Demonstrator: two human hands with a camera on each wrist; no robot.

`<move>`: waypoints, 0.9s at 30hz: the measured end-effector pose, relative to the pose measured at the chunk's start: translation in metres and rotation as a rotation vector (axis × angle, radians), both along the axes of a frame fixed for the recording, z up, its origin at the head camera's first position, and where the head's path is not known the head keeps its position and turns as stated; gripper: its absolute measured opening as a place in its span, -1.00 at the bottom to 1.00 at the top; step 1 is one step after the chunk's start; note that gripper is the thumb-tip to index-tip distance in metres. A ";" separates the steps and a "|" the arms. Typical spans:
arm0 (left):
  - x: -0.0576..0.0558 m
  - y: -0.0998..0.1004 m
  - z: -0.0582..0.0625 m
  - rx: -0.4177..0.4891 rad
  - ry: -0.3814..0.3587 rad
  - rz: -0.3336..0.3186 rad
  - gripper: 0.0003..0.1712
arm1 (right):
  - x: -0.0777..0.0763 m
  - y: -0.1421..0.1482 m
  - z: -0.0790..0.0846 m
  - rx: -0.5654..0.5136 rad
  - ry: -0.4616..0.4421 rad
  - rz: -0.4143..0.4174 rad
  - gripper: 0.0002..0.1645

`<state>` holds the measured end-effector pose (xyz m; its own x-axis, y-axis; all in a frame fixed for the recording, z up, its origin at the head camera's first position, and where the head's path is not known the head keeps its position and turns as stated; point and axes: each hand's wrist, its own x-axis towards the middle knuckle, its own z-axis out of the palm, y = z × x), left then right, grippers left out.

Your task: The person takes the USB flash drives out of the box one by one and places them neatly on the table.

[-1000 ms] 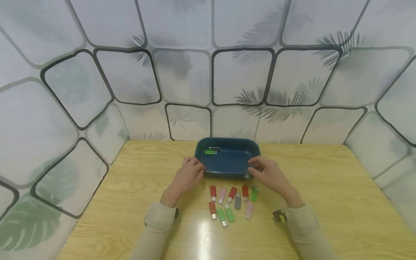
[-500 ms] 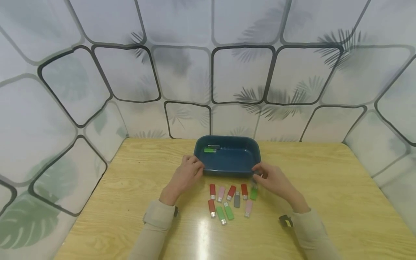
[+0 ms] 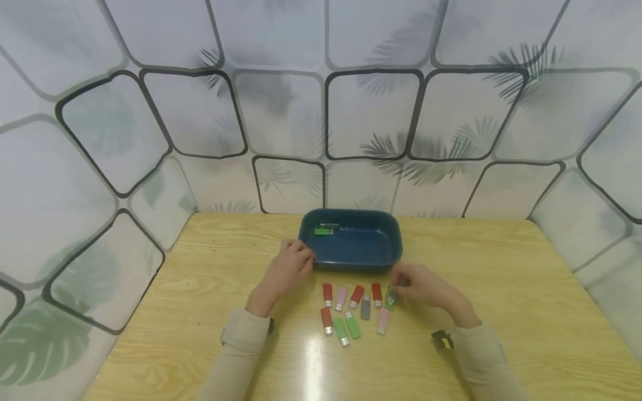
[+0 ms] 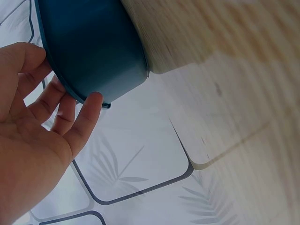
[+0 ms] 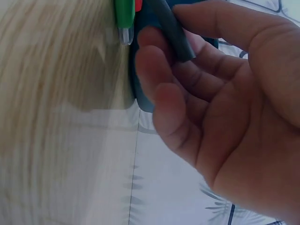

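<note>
A dark blue plastic tray [image 3: 357,266] stands toward the back of the table. My left hand [image 3: 290,266] holds its front left corner; in the left wrist view the thumb and fingers meet the rim of the tray [image 4: 108,56]. Between the thumb and fingers of my right hand [image 3: 420,285] is a grey USB flash drive [image 5: 172,30], just in front of the tray's right corner and above a green flash drive [image 3: 390,302]. Inside the tray, at the left, lie a green flash drive [image 3: 322,231] and a grey flash drive [image 3: 329,226].
In front of the tray, several flash drives lie in two loose rows, among them a red one [image 3: 327,294], a pink one [image 3: 383,321], a grey one [image 3: 365,308] and a green one [image 3: 353,325]. A patterned cloth [image 3: 371,111] backs the wooden table [image 3: 501,289].
My right hand has moved away from the tray's front right corner, toward me and slightly right, with the grey flash drive still pinched. The left hand stays at the tray.
</note>
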<state>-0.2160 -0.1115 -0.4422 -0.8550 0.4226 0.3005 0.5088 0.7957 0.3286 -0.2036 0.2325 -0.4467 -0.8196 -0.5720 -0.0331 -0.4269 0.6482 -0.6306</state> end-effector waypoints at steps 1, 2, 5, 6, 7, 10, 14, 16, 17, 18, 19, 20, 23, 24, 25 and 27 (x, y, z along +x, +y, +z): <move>0.000 0.000 0.000 0.001 -0.001 -0.001 -0.84 | 0.000 0.000 0.000 0.004 -0.011 0.004 -0.91; 0.000 0.000 0.001 0.000 0.000 -0.002 -0.84 | 0.000 0.001 0.000 0.007 -0.019 0.007 -0.92; 0.000 0.000 0.002 0.000 0.000 -0.002 -0.84 | 0.000 0.003 0.002 0.001 -0.043 0.019 -0.92; -0.001 0.000 0.002 -0.001 0.001 -0.001 -0.83 | 0.000 0.004 0.003 0.000 -0.051 0.018 -0.91; -0.001 0.001 0.003 -0.002 0.002 0.000 -0.83 | 0.000 0.005 0.004 0.002 -0.057 0.014 -0.91; 0.000 0.001 0.003 -0.008 -0.003 0.009 -0.83 | 0.001 0.007 0.004 0.008 -0.072 0.005 -0.90; 0.001 0.001 0.001 -0.012 -0.019 0.010 -0.83 | 0.004 0.006 0.004 0.041 -0.112 -0.001 -0.83; 0.002 0.001 0.001 -0.011 -0.017 0.009 -0.83 | 0.005 0.005 0.004 0.052 -0.127 0.000 -0.79; 0.002 0.001 0.001 -0.009 -0.014 0.008 -0.83 | 0.006 0.005 0.004 0.052 -0.129 0.002 -0.77; 0.002 0.001 0.001 -0.008 -0.010 0.009 -0.83 | 0.006 0.004 0.004 0.053 -0.130 0.000 -0.75; 0.001 0.000 0.001 -0.007 -0.006 0.010 -0.84 | 0.006 0.004 0.005 0.051 -0.134 -0.001 -0.72; 0.001 0.000 0.001 -0.007 -0.002 0.011 -0.84 | 0.007 0.004 0.005 0.049 -0.138 0.001 -0.69; 0.001 0.000 0.001 -0.007 0.004 0.008 -0.84 | 0.008 0.004 0.004 0.049 -0.161 -0.003 -0.61; 0.001 0.000 0.001 -0.008 0.005 0.004 -0.84 | 0.008 0.004 0.004 0.050 -0.173 -0.006 -0.60; 0.001 0.000 0.001 -0.010 0.006 0.002 -0.84 | 0.009 0.003 0.004 0.052 -0.185 -0.008 -0.59; 0.001 0.000 0.001 -0.013 0.008 -0.004 -0.84 | 0.009 0.002 0.003 0.058 -0.201 -0.014 -0.58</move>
